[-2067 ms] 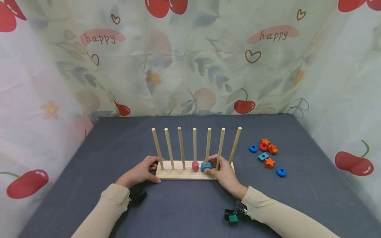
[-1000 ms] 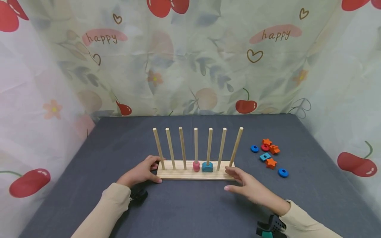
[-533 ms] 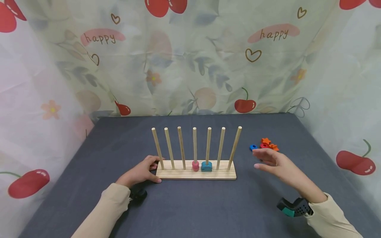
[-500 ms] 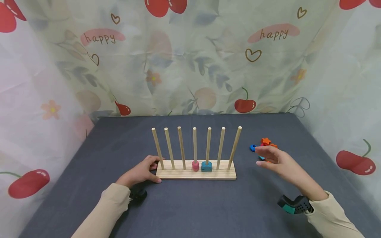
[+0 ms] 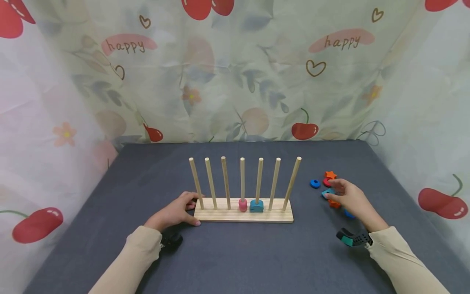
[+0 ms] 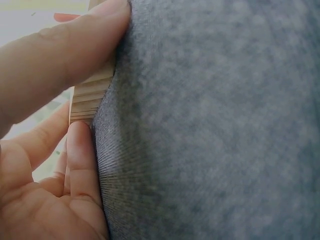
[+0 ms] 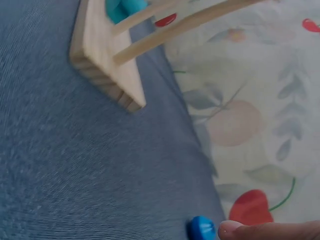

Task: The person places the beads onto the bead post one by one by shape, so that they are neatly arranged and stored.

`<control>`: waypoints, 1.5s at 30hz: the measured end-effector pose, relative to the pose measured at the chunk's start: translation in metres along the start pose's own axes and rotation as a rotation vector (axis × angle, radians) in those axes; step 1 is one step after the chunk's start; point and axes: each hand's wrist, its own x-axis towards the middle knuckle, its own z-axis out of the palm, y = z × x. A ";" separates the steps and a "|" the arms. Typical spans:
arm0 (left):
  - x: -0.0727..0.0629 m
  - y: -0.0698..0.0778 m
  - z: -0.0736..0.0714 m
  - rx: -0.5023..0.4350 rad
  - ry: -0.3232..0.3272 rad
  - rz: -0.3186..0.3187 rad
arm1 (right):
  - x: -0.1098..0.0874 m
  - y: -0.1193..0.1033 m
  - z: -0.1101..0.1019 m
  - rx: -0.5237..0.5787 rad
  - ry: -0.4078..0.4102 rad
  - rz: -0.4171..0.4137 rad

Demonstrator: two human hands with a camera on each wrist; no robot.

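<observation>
A wooden peg board point(image 5: 227, 216) with several upright pegs stands mid-table. One peg carries a pink bead point(image 5: 242, 205), and another to its right a teal bead point(image 5: 256, 206). My left hand point(image 5: 176, 212) grips the board's left end, thumb at the front corner and fingers around the end; the left wrist view shows the end grain point(image 6: 90, 102) between them. My right hand point(image 5: 350, 200) reaches over the loose beads at the right, thumb and fingertips apart beside a light-blue square bead point(image 5: 327, 192). An orange star bead point(image 5: 334, 204) lies partly under that hand.
Around the right hand lie a blue ring bead point(image 5: 315, 183), a red ring bead point(image 5: 326, 182), another orange star point(image 5: 331, 174) and a blue ring point(image 5: 349, 214) partly covered by the hand. A printed curtain point(image 5: 235, 81) borders the dark table point(image 5: 235, 261) behind.
My right hand has let go of the teal bead, left on its peg, and has moved right to the loose beads, lowering over them. The left hand keeps its hold on the board.
</observation>
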 end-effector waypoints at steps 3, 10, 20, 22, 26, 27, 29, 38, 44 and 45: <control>0.000 0.001 0.000 -0.006 -0.002 -0.002 | 0.004 0.005 0.005 -0.030 0.029 -0.007; 0.001 0.001 0.000 -0.005 0.003 -0.005 | 0.011 0.012 0.014 -0.069 0.081 -0.050; 0.001 0.001 -0.001 -0.012 -0.001 0.001 | 0.015 0.014 0.018 -0.103 0.114 -0.034; 0.001 0.001 -0.001 -0.009 -0.001 0.001 | 0.014 0.013 0.017 -0.096 0.118 -0.036; 0.002 0.000 0.000 -0.002 -0.005 0.005 | 0.012 0.009 0.013 -0.069 0.111 -0.026; 0.002 0.000 0.000 -0.001 -0.005 0.005 | 0.011 0.007 0.012 -0.064 0.109 -0.021; 0.002 0.000 0.000 0.000 -0.007 0.006 | 0.009 0.002 0.010 -0.047 0.111 -0.005; 0.001 0.002 0.000 0.004 -0.004 -0.006 | -0.006 -0.022 0.001 0.110 0.230 -0.045; 0.000 0.001 0.000 0.005 -0.005 -0.001 | -0.019 -0.042 -0.005 0.189 0.293 -0.127; 0.000 0.001 -0.001 0.004 -0.006 0.000 | -0.021 -0.045 -0.006 0.196 0.303 -0.138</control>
